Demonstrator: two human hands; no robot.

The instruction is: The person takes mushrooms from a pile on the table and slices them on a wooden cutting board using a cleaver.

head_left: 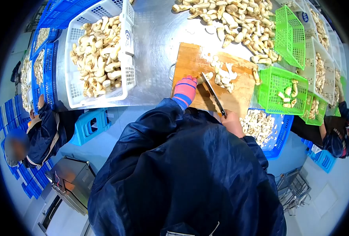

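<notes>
My left hand (185, 91), in a pink and blue striped glove, is closed on a mushroom (201, 79) lying on the wooden cutting board (237, 97). Bare and closed round the handle of a knife (214, 94), my right hand (232, 122) is at the board's near edge. The blade runs up and left, its tip beside the mushroom's right end. Cut mushroom pieces (223, 76) lie on the board to the right of the blade. One longer piece (256, 76) rests at the board's right edge.
A white crate (130, 72) of mushrooms stands left on the metal table (155, 51). Loose mushrooms (237, 19) are heaped beyond the board. Green baskets (264, 90) stand right, and a blue crate (281, 137) of slices sits below the board. People are at both sides.
</notes>
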